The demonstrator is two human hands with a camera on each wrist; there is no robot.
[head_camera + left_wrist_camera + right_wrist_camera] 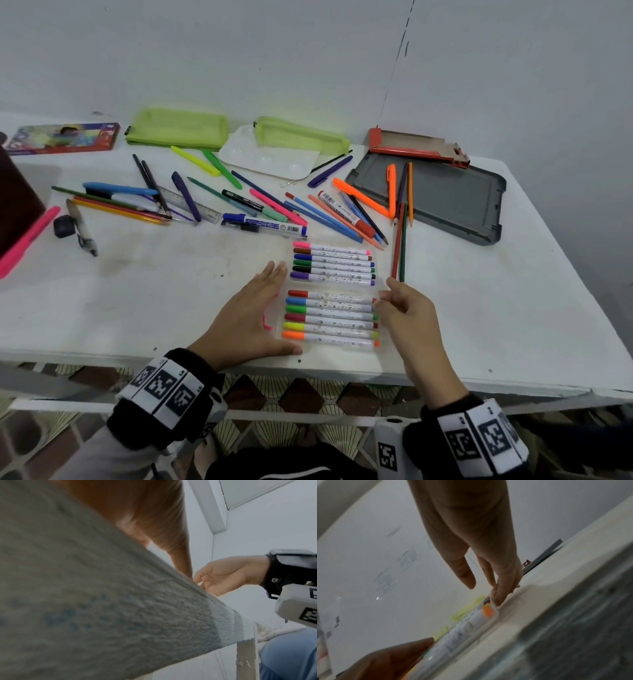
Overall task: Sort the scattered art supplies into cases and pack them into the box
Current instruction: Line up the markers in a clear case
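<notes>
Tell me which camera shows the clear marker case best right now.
The head view. The marker case lies whole near the table's front edge, both rows of markers visible, left hand flat beside it, right hand at its other end. The right wrist view shows only a blurred end. The left wrist view shows none of it.

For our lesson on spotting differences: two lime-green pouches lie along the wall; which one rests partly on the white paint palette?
The right-hand green pouch: its near edge overlaps the white palette. The left-hand green pouch lies clear of the palette.
</notes>
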